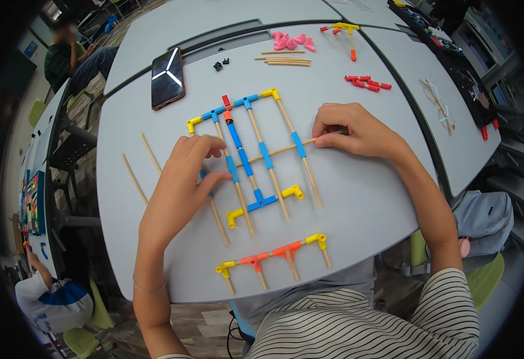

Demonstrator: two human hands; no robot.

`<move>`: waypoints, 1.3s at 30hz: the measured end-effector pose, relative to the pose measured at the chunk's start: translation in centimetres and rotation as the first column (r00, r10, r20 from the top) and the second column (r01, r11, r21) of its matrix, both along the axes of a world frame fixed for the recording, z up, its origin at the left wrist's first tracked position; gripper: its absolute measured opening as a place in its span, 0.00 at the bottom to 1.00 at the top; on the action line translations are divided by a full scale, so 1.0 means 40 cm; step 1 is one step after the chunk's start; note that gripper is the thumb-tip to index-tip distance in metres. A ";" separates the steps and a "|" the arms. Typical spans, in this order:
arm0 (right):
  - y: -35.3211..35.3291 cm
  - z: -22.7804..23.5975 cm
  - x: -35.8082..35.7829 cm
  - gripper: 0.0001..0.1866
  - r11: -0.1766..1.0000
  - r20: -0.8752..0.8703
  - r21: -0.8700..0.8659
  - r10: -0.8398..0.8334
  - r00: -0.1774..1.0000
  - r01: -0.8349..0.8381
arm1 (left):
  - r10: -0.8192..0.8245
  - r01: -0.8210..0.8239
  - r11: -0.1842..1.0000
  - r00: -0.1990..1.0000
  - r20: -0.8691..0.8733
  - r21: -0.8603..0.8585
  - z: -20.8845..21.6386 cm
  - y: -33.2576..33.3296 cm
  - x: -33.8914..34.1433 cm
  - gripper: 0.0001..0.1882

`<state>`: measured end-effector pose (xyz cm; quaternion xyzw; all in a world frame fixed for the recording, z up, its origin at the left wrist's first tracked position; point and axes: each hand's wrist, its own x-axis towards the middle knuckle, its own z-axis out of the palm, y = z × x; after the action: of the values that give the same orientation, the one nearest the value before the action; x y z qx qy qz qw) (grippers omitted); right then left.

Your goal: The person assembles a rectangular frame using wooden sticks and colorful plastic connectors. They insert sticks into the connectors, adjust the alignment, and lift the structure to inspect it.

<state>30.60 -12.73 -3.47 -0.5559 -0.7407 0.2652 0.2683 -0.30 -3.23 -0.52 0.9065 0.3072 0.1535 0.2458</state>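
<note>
From where I stood: the stick frame lay on the white table, in front of the seated person, between both hands. Right hand: thumb and finger pinched on the near-right end of the cross stick, just outside the right blue joint. Left hand: thumb and fingers spread apart, close by the left blue joint; couldn't tell whether it touched. Hands well apart from each other.

Risks, quick list. A hard push from the right could have slid or skewed the whole frame, since the left hand didn't look firmly braced. A crooked push could have jammed the thin cross stick in a joint, or bowed and snapped it. Side load could also have twisted the long sticks loose from the far blue bar, as their near ends mostly had nothing tying them. The orange-and-yellow piece sat near the table edge by the striped shirt; leaning in might have knocked it off. Loose sticks lay beside the left forearm, easily rolled by a bump.
</note>
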 end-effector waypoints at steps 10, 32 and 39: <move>0.006 0.000 0.006 0.11 0.998 -0.020 -0.063 -0.001 1.000 0.000 | -0.327 0.327 0.851 0.942 -0.072 0.412 -0.044 0.021 -0.002 0.13; 0.006 0.003 0.028 0.12 0.996 -0.044 -0.089 0.024 0.999 -0.028 | -0.426 0.425 0.712 0.894 -0.137 0.559 -0.050 0.018 0.004 0.10; 0.005 0.005 0.022 0.11 0.996 -0.016 -0.073 0.049 0.999 -0.050 | -0.436 0.426 0.691 0.890 -0.133 0.584 -0.050 0.017 0.008 0.08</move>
<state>31.48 -12.52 -3.28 -0.5452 -0.7420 0.3025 0.2463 0.02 -2.56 -2.50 0.9818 0.0193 0.1878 -0.0217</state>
